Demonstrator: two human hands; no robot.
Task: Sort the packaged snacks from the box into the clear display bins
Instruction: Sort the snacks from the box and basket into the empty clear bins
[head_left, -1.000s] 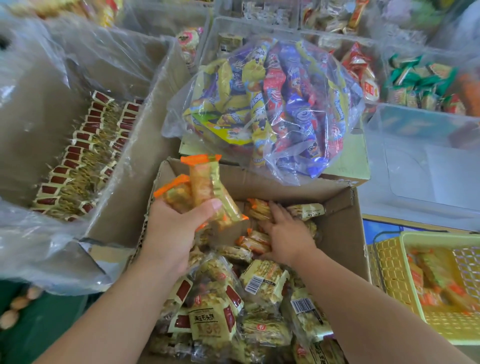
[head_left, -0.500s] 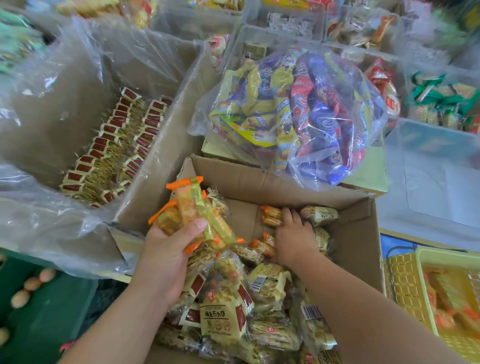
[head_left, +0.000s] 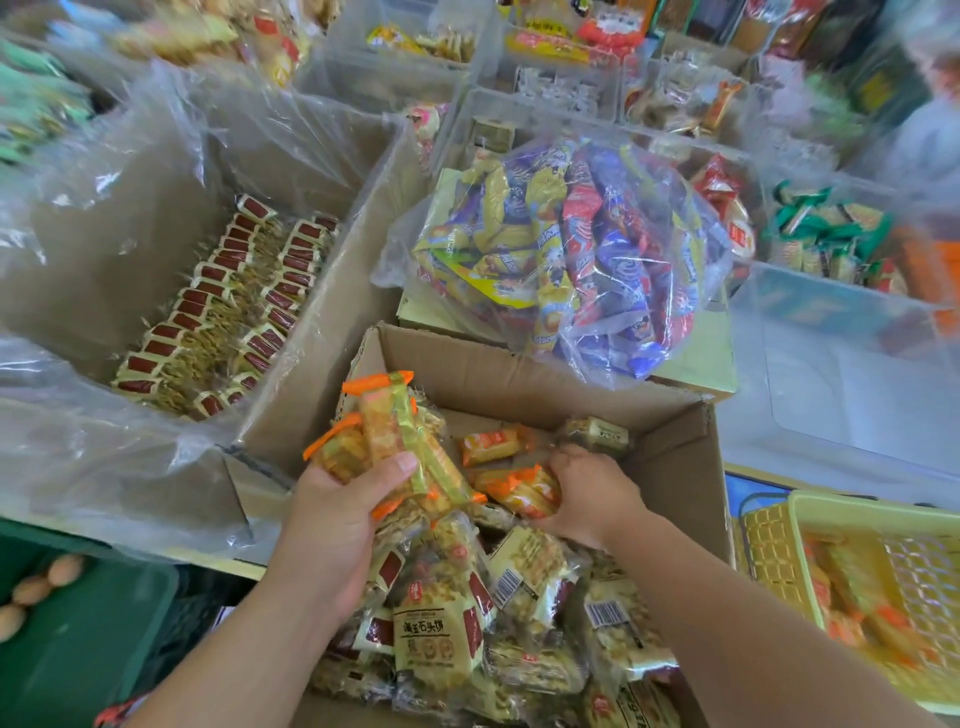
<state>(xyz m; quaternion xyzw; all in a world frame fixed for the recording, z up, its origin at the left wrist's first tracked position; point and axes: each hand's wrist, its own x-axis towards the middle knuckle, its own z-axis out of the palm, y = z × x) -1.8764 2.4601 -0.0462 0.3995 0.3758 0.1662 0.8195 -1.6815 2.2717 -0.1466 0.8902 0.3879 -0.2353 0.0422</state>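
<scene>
Snack packets (head_left: 387, 434) within left fingers (head_left: 401, 462)

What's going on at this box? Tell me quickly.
A person is picking snacks out of the cardboard box. The left hand holds a bundle of orange-ended packets over the box. The right hand is down inside it and grips orange packets lying on the pile. Red-labelled packets fill the near part of the box. A yellow basket at the right holds similar snacks.
</scene>
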